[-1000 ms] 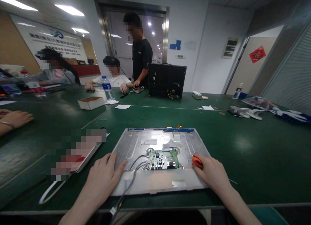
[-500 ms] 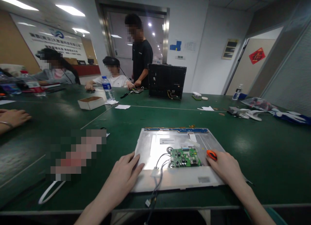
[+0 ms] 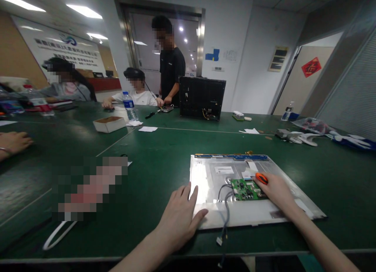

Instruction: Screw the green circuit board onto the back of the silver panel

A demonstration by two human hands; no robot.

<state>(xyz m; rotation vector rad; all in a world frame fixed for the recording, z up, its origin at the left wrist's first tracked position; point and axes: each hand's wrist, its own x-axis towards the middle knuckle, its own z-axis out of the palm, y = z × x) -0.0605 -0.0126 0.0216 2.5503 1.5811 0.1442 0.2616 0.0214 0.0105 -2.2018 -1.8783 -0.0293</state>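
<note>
Panel (image 3: 252, 201) now farther right; left hand (image 3: 179, 217) flat, fingers spread, right hand (image 3: 274, 189) clutching orange tool (image 3: 261, 178).

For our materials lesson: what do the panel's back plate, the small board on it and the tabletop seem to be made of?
Back plate: probably sheet metal, silvery with a bright glare. Small board: green circuit board, likely fibreglass, studded with components. Tabletop: dark green mat, perhaps rubber, with soft reflections.

Panel back (image 3: 211, 174): dull silvery sheet metal. Circuit board (image 3: 246, 189): green, matt. Table (image 3: 164, 150): green mat, slight sheen.
</note>
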